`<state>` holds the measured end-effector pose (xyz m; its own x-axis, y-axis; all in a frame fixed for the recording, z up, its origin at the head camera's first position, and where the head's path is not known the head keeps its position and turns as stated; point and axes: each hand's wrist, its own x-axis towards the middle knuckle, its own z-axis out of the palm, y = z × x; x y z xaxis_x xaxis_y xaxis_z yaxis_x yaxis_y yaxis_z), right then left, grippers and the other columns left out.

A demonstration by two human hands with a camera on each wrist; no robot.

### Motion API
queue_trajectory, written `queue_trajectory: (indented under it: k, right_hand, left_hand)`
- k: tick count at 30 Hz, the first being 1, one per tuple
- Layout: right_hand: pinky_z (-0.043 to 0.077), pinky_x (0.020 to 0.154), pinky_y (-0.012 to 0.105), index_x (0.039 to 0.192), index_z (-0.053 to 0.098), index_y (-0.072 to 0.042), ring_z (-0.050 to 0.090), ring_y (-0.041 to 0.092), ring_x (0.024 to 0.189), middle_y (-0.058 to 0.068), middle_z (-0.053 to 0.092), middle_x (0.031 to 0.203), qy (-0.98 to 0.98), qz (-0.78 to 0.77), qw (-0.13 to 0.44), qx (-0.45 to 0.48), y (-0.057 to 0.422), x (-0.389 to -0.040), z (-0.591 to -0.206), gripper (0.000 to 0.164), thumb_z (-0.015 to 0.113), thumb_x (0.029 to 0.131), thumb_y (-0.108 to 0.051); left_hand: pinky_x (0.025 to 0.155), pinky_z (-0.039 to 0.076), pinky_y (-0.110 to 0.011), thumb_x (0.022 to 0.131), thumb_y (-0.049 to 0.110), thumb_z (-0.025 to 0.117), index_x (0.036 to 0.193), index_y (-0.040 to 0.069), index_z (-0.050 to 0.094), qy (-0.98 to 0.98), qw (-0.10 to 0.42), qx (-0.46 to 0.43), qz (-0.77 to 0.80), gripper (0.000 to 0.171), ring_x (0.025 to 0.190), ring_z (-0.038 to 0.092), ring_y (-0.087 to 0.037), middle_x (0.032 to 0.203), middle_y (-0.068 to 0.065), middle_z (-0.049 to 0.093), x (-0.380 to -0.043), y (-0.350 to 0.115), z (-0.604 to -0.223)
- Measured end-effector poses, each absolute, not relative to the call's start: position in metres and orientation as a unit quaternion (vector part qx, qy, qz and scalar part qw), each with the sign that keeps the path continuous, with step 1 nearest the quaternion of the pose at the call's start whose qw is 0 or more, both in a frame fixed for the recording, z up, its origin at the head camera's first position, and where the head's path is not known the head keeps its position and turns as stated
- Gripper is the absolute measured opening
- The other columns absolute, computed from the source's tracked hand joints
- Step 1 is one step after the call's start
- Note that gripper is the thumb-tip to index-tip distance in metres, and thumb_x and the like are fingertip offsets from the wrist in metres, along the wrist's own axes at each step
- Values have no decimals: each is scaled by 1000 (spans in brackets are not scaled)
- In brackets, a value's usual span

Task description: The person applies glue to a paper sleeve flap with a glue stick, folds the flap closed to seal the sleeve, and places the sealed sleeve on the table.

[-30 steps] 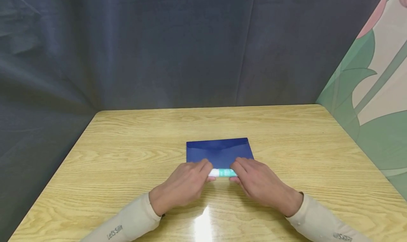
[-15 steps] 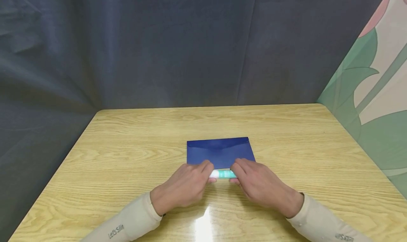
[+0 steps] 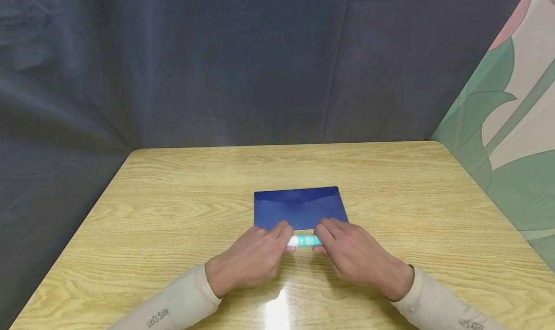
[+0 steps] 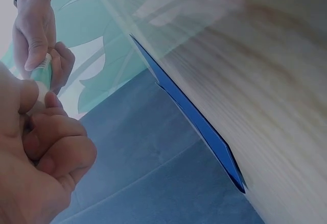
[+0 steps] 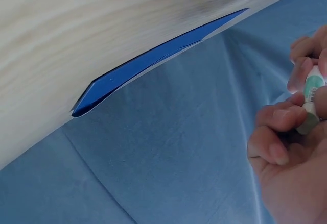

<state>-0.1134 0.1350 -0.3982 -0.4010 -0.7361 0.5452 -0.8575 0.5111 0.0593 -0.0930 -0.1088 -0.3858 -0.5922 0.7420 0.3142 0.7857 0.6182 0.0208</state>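
Held level between both hands is a glue stick (image 3: 305,241), a slim tube with a white end and a teal label. My left hand (image 3: 256,255) grips its white end, fingers curled over the top with the thumb beneath. At the teal end, my right hand (image 3: 357,253) pinches it the same way; the right wrist view shows the tube's pale tip (image 5: 307,122) between thumb and fingers. Just beyond the hands a dark blue envelope (image 3: 299,209) lies flat, its flap side up and the flap along the far edge. The knuckles overlap its near corners in the head view.
The light wood-grain table (image 3: 182,185) extends around the envelope on all sides. A dark cloth (image 3: 243,70) hangs behind it and along the left. To the right stands a panel (image 3: 511,127) with a green and pink leaf-and-flower pattern.
Both hands have drawn slightly toward the body with the glue stick, showing a little more of the envelope. The grip on each end looks the same, and the envelope stays in place.
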Motion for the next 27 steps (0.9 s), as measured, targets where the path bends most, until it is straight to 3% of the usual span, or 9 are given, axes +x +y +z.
queue_trajectory:
  k: [14, 22, 27]
  right_hand:
    - [18, 52, 13, 82, 42, -12, 22, 5, 62, -6, 30, 71, -830, 110, 267, 478, 132, -110, -396, 44, 22, 109, -40]
    - [45, 60, 21, 111, 60, -9, 44, 7, 68, -4, 54, 84, -839, 108, 269, 460, 134, -112, -391, 34, 39, 107, -35]
    - [46, 61, 21, 113, 65, -15, 45, 4, 65, -8, 58, 84, -823, 123, 274, 482, 136, -113, -388, 30, 41, 106, -29]
  left_hand:
    - [40, 15, -13, 104, 26, 51, 87, 12, 44, -885, 157, -435, -55, 23, 50, 22, -1, 73, 6, 32, -94, -107, -385]
    - [44, 24, -12, 103, 26, 53, 96, 13, 52, -904, 153, -396, -47, 16, 56, 31, -3, 79, 6, 44, -101, -112, -387]
    - [49, 31, -16, 104, 29, 51, 104, 12, 55, -918, 124, -375, -40, 17, 60, 37, -6, 81, 5, 46, -103, -114, -388]
